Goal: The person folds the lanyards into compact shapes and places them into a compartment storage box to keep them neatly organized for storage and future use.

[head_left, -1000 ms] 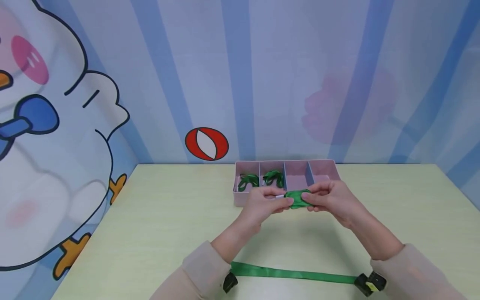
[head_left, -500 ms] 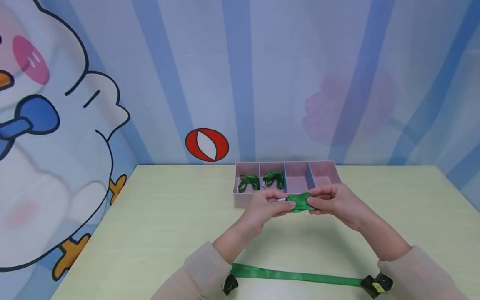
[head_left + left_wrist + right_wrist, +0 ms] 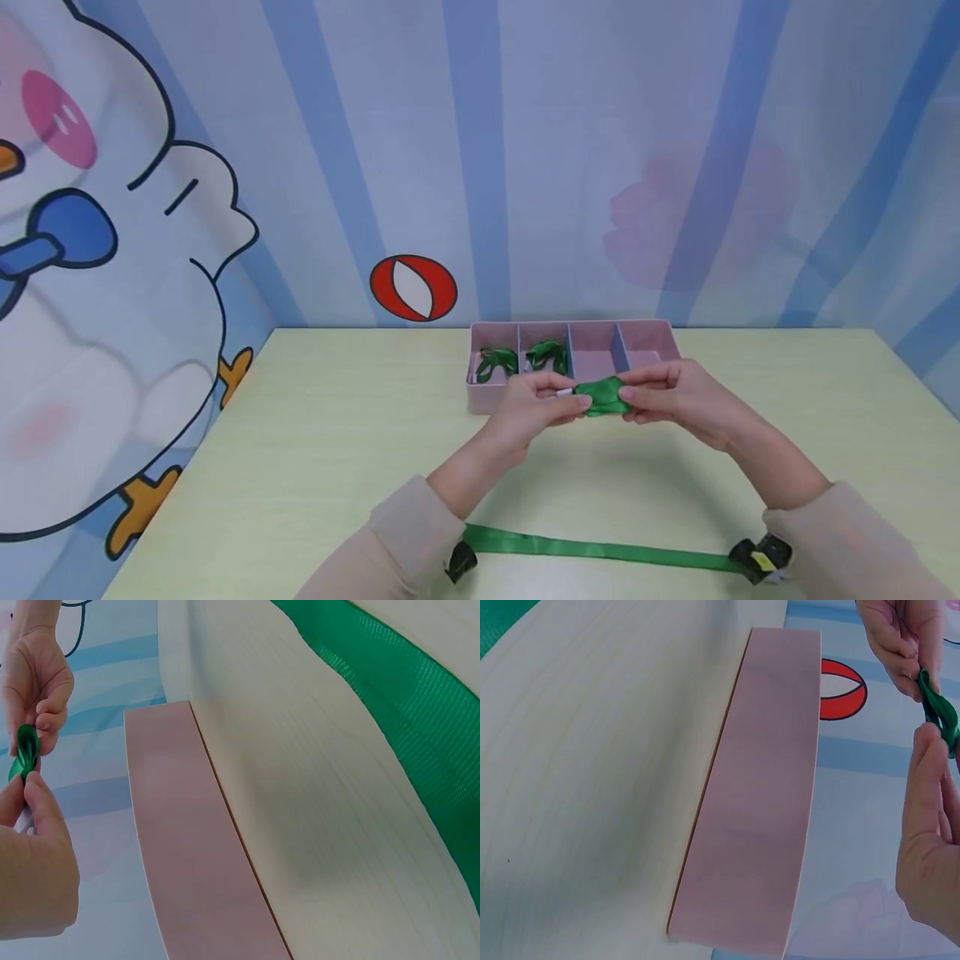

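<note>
Above the front wall of a pink divided box (image 3: 493, 400), my two hands hold a small folded bundle of shiny green ribbon (image 3: 602, 397). My left hand (image 3: 531, 408) pinches its left end, where a short white piece (image 3: 564, 392) pokes out. On the right end, the thumb and fingers of my right hand (image 3: 686, 402) pinch the cloth. The left wrist view shows the bundle (image 3: 27, 750) edge-on, its layers forming loops between both hands. In the right wrist view the ribbon (image 3: 939, 712) is partly cut off by the frame edge.
Two compartments of the box hold green ribbon bundles (image 3: 497, 363), one in each; dividers separate the compartments. A long flat green strip (image 3: 600, 551) lies across the near table, its ends hidden behind black wrist devices (image 3: 761, 558). A printed wall backdrop (image 3: 555, 167) stands behind the table (image 3: 360, 433).
The right hand has shifted slightly right, and more of the green bundle shows between the hands. Both hands dipped a little, then rose again.
</note>
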Demonstrator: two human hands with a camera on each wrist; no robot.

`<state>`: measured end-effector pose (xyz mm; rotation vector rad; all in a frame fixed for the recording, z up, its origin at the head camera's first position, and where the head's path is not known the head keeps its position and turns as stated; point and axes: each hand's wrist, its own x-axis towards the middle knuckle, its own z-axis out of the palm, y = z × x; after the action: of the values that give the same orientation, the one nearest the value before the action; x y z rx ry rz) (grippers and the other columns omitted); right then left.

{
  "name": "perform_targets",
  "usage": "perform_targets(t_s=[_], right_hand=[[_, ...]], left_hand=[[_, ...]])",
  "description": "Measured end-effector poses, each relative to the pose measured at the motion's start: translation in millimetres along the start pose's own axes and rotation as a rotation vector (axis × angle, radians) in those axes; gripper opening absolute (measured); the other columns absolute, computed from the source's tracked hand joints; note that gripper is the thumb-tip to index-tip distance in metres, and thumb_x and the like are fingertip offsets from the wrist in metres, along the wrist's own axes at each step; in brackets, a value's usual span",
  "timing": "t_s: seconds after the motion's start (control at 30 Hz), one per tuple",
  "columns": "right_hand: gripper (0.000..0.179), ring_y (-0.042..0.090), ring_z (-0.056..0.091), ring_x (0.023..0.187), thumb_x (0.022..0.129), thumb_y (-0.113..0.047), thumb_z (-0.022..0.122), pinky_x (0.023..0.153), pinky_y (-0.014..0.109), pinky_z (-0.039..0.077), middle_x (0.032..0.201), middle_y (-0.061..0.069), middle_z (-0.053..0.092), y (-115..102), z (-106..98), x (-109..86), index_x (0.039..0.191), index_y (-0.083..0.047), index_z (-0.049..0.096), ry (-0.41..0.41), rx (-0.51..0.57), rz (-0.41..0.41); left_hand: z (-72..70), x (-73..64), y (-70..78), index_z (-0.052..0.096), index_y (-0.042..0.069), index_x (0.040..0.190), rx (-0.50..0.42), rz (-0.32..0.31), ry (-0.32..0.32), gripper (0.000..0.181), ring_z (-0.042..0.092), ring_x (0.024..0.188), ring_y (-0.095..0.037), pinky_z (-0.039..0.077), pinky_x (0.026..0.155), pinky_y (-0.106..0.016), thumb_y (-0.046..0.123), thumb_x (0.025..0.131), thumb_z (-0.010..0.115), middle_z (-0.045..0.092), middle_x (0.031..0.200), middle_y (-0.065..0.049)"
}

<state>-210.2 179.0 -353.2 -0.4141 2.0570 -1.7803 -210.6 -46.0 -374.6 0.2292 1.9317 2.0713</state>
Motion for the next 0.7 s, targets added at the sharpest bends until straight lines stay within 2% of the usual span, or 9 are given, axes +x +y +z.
perform_targets(t_s=[0.17, 0.37, 0.53, 0.6, 0.7], right_hand=[[0.044, 0.017, 0.066, 0.082, 0.092, -0.017, 0.061, 0.078, 0.032, 0.055, 0.091, 0.004, 0.069, -2, -7, -0.4, 0.122, 0.014, 0.052, 0.047, -0.115, -0.005], [0.048, 0.021, 0.064, 0.091, 0.092, -0.023, 0.059, 0.08, 0.035, 0.054, 0.108, 0.017, 0.064, -1, -31, 0.5, 0.127, 0.009, 0.05, 0.14, -0.289, 0.014], [0.045, 0.03, 0.059, 0.102, 0.096, -0.02, 0.052, 0.084, 0.042, 0.052, 0.124, 0.027, 0.052, 5, -57, 4.2, 0.13, 0.01, 0.046, 0.259, -0.405, 0.083], [0.045, 0.035, 0.056, 0.105, 0.097, -0.018, 0.05, 0.086, 0.044, 0.051, 0.126, 0.029, 0.049, 7, -64, 8.1, 0.131, 0.01, 0.044, 0.299, -0.427, 0.118], [0.045, 0.036, 0.055, 0.105, 0.096, -0.016, 0.05, 0.086, 0.043, 0.051, 0.125, 0.03, 0.049, 12, -70, 14.0, 0.132, 0.01, 0.043, 0.343, -0.426, 0.147]], left_hand=[[-0.2, 2.6, -0.7, 0.065, -0.004, 0.102, -0.01, -0.013, 0.009, 0.022, 0.067, 0.078, -0.017, 0.054, 0.079, -0.031, 0.007, 0.084, 0.069, 0.064, 0.086, -0.006], [0.1, 5.4, -0.8, 0.065, -0.003, 0.102, -0.025, -0.024, 0.011, 0.021, 0.068, 0.082, -0.02, 0.054, 0.08, -0.03, 0.005, 0.083, 0.069, 0.063, 0.086, -0.006], [-1.7, 7.8, 0.2, 0.065, -0.004, 0.103, -0.028, -0.018, -0.001, 0.022, 0.068, 0.081, -0.019, 0.054, 0.08, -0.031, 0.005, 0.084, 0.069, 0.063, 0.082, -0.005], [-3.4, 9.2, 1.0, 0.065, -0.003, 0.103, -0.029, -0.019, 0.004, 0.022, 0.068, 0.079, -0.017, 0.053, 0.081, -0.031, 0.005, 0.084, 0.069, 0.064, 0.082, -0.004], [-5.8, 11.7, 1.9, 0.065, -0.004, 0.103, -0.031, -0.016, 0.018, 0.021, 0.068, 0.077, -0.016, 0.053, 0.081, -0.033, 0.005, 0.084, 0.069, 0.063, 0.083, -0.004]])
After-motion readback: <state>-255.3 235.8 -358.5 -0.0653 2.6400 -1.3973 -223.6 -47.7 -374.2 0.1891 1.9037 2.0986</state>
